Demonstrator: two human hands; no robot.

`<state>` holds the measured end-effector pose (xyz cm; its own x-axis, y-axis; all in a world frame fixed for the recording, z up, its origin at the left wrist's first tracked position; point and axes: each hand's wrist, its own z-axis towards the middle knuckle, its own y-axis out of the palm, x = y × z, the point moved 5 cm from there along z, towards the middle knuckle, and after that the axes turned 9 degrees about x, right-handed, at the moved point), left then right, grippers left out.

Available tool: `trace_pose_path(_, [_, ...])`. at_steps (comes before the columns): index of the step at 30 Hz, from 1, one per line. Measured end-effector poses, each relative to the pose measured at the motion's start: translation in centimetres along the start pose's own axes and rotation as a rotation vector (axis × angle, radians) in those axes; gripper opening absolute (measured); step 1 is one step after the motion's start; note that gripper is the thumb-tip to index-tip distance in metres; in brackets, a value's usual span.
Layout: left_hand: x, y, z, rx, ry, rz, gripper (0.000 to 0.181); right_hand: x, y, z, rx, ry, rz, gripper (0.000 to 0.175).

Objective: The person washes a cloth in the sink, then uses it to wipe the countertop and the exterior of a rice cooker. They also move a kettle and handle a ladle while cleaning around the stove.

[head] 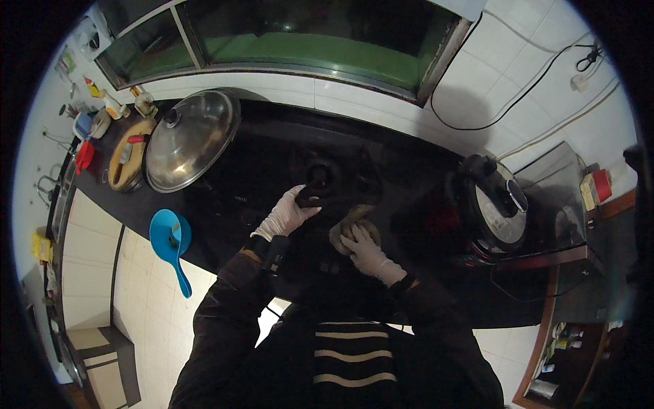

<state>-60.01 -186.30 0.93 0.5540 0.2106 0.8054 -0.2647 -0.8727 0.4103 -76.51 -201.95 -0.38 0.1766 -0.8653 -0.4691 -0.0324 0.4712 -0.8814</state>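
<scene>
Both hands wear pale, thin gloves. My left hand has its thumb and fingers around the edge of a dark pot support beside the burner of a black gas hob. To the right, my right hand presses a grey-brown cloth on the dark hob surface, its fingers bent over the folds. The outline of the dark part at my left hand is hard to make out against the black hob.
A domed metal lid and an oval basket stand at the back left. A blue ladle or scoop lies at the counter's front left edge. An electric pressure cooker stands at the right, near cords on the tiled wall.
</scene>
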Motion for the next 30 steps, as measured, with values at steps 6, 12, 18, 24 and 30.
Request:
trace_pose_path(6, [0.8, 0.6, -1.7, 0.085, -0.152, -0.358, 0.024, 0.4, 0.2, 0.3, -0.042, 0.038, -0.025, 0.052])
trace_pose_path(12, [4.6, -1.7, -6.4, 0.000, -0.002, -0.334, 0.032, 3.8, 0.0, 3.5, 0.052, 0.105, 0.124, 0.049])
trace_pose_path(18, [4.9, -6.5, -15.2, 0.070, -0.042, -0.534, 0.042, 10.6, -4.0, 9.0, 0.272, 0.261, 0.146, 0.029])
trace_pose_path(24, [5.7, -9.5, -19.5, 0.198, 0.080, -0.625, 0.045, 15.5, -11.4, 19.2, 0.270, 0.193, 0.362, 0.027])
trace_pose_path(30, [5.1, -11.0, -21.1, 0.260, 0.048, -0.809, 0.044, 19.5, -12.5, 23.3, 0.219, 0.549, 0.049, 0.027])
